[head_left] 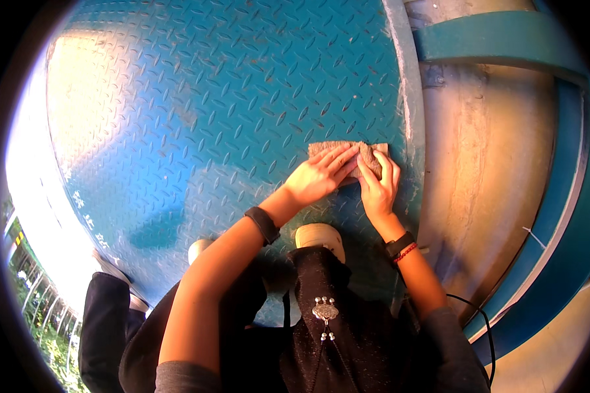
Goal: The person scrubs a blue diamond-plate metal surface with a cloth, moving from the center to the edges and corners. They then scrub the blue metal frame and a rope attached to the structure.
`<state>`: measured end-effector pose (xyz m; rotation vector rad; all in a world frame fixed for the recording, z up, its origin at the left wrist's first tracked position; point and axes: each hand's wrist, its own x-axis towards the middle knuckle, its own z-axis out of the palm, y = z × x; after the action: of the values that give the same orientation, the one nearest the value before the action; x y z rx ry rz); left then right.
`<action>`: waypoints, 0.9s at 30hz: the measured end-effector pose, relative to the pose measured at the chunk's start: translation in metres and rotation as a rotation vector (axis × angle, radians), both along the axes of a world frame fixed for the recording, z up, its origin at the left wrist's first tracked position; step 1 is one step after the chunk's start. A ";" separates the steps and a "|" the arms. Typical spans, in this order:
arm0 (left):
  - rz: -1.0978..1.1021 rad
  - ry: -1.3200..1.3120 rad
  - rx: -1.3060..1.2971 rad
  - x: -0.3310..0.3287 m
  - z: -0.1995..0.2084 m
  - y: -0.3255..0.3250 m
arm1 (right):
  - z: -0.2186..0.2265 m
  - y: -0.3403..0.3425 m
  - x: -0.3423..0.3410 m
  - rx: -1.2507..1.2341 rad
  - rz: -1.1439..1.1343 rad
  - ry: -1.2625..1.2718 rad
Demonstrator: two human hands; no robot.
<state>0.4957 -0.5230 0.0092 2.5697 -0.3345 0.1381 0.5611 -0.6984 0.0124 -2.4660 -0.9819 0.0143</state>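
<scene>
A brown-grey cloth (329,147), folded and partly bunched, lies on a blue metal floor plate (242,98) with a raised tread pattern. My left hand (318,175) reaches over the cloth from the left, its fingers pressed together and closed on the folded middle. From the right, my right hand (379,187) curls its fingers round a bunched roll of the same cloth. The fingertips of both hands almost meet there. Part of the cloth's near side is hidden under my hands.
A raised pale-edged rim (410,98) borders the plate on the right. Beyond it are a tan concrete surface (472,150) and a curved teal metal bar (498,38). My light shoe (320,237) is just below the cloth. Another person's dark-trousered leg (105,321) shows at lower left.
</scene>
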 end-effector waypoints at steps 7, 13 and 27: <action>0.083 -0.026 -0.032 0.061 -0.010 0.036 | -0.016 0.048 0.050 0.138 -0.130 -0.015; 0.216 -0.142 0.051 0.122 -0.027 0.062 | -0.023 0.087 0.133 0.195 -0.027 -0.072; 0.335 0.011 -0.170 0.097 -0.016 0.016 | -0.016 0.059 0.117 0.151 -0.051 0.084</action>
<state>0.5924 -0.5067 -0.0064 2.4360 0.1107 0.2614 0.6778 -0.6396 -0.0036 -2.3321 -0.8521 0.0256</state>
